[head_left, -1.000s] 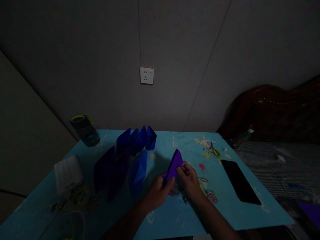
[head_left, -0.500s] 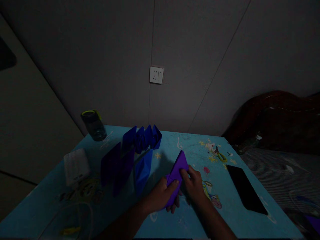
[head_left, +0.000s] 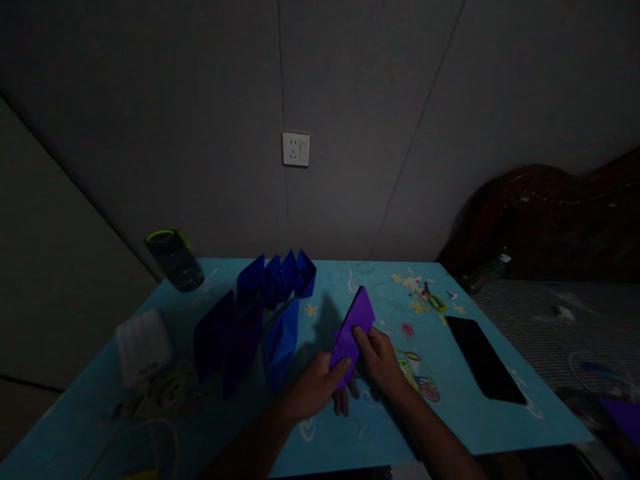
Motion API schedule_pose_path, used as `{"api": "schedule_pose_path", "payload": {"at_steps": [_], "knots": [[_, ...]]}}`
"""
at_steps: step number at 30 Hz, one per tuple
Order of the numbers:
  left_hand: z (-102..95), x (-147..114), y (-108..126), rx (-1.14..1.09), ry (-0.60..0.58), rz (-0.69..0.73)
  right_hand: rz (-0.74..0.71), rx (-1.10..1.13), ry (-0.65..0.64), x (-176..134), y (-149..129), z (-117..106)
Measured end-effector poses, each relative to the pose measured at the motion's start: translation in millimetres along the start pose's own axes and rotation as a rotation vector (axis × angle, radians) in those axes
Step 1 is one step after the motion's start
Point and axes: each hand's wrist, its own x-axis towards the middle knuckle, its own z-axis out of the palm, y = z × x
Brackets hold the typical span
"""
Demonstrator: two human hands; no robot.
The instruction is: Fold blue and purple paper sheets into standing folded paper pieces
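Observation:
A folded purple paper piece (head_left: 356, 328) is held upright above the table between both hands. My left hand (head_left: 320, 385) grips its lower left side, thumb in front and fingers behind. My right hand (head_left: 379, 357) pinches its right edge with the thumb across the front. To the left stand a bright blue folded paper piece (head_left: 283, 340) and two dark purple ones, the outer (head_left: 214, 337) and the inner (head_left: 244, 347). Several dark blue folded pieces (head_left: 280, 277) form a row behind them.
On the blue patterned table (head_left: 330, 433) lie a black phone (head_left: 483, 357) at right, yellow-handled scissors (head_left: 436, 301) behind it and a white power bank (head_left: 144, 347) with a cable at left. A water bottle (head_left: 176, 259) stands back left. A purple sheet (head_left: 623, 417) lies off the right side.
Both hands keep hold of the purple paper piece, which now shows a broader face and sits slightly higher. The view has turned a little, shifting the surroundings left.

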Motion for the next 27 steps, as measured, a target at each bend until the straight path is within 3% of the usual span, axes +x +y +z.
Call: {"api": "schedule_pose_path", "payload": {"at_steps": [4,10,15,19,21,24,27], "knots": [[3.7,3,2,0.012,0.019,0.013,-0.058,-0.092,0.088,1,2,-2],[8.8,4,2,0.006,0.049,0.013,-0.079,-0.077,-0.045,0,-2,-4],[7.0,4,0,0.014,0.028,0.004,-0.092,-0.08,0.021,-3,-4,-3],[7.6,2,6,-0.005,0.083,0.0,0.043,0.196,-0.162,-5,-9,-3],[8.9,2,8,0.025,0.107,-0.002,0.03,0.224,-0.22,-5,-11,-4],[11.1,5,7,0.077,0.136,-0.01,-0.033,0.131,-0.18,-4,-12,-3],[11.9,8,6,0.086,0.209,-0.015,0.004,0.15,-0.118,0,-9,-2]]}}
